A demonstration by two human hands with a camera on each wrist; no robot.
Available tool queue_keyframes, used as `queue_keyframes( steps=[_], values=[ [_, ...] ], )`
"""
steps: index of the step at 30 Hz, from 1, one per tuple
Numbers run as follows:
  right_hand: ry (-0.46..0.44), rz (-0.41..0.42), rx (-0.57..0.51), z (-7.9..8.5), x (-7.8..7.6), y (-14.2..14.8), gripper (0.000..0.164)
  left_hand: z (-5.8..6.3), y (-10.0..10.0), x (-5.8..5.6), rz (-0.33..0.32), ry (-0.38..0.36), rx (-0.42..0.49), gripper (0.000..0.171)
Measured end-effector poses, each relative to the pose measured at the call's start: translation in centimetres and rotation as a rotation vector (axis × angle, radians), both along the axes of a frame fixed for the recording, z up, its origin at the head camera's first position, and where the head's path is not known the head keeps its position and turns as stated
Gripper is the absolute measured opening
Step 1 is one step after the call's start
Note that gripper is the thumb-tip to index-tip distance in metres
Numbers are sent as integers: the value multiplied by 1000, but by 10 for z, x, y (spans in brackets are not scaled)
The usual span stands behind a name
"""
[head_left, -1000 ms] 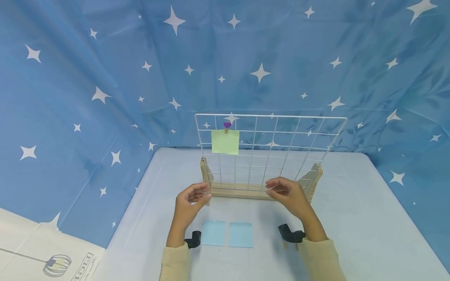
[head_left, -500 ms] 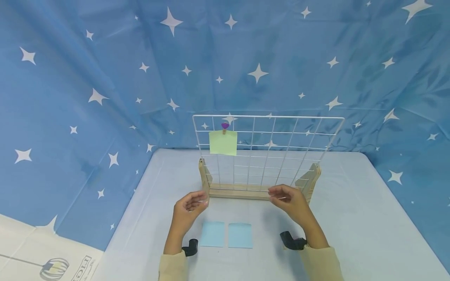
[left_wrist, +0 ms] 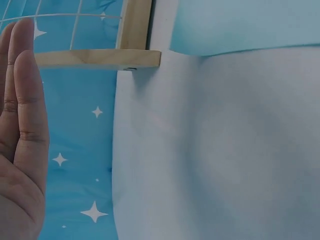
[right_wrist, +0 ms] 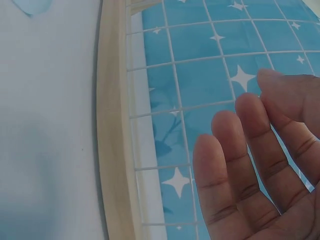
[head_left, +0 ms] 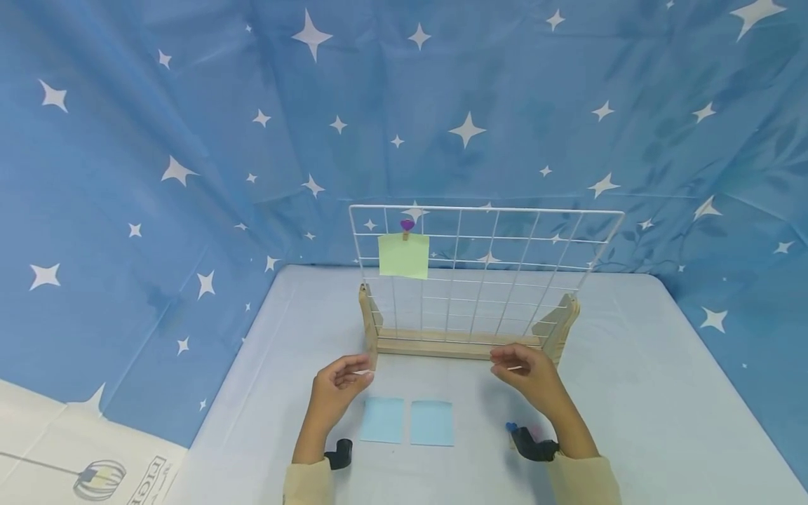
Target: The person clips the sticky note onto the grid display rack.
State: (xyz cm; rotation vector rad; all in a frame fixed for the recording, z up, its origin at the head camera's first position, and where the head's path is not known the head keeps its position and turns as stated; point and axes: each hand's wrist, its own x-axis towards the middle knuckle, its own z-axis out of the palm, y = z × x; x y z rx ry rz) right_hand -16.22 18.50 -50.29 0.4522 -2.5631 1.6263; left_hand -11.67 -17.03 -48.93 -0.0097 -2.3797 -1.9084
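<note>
A white wire grid (head_left: 480, 277) stands in a wooden base (head_left: 442, 345) on the table. On its upper left hangs a green sticky note (head_left: 404, 256), pinned by a small clothespin with a purple heart (head_left: 407, 225). Two blue sticky notes, a left one (head_left: 382, 420) and a right one (head_left: 432, 423), lie side by side in front of the base. My left hand (head_left: 337, 389) hovers left of them, fingers relaxed and holding nothing. My right hand (head_left: 529, 372) is at the base's right end, its fingers loosely bent around nothing in the right wrist view.
A small clothespin with a blue heart (head_left: 511, 426) lies under the right wrist, partly hidden by the black wrist camera (head_left: 533, 446). Something pinkish shows beside it. A blue star-patterned curtain (head_left: 467, 84) hangs behind the white table (head_left: 656, 365).
Both hands have drawn back a little toward the body, away from the grid. The blue heart clothespin has come into sight beside the right wrist camera. The notes have not moved.
</note>
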Motion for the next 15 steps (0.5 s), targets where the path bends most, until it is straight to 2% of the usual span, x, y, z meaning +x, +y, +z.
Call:
queue_keyframes(
  steps=[7,15],
  values=[
    [-35,-14,1,-8,3,6,23,-10,-1,1,-3,-16,-1,27],
    [-77,-1,-30,-24,9,13,26,-52,-8,-6,29,-63,-4,34]
  ],
)
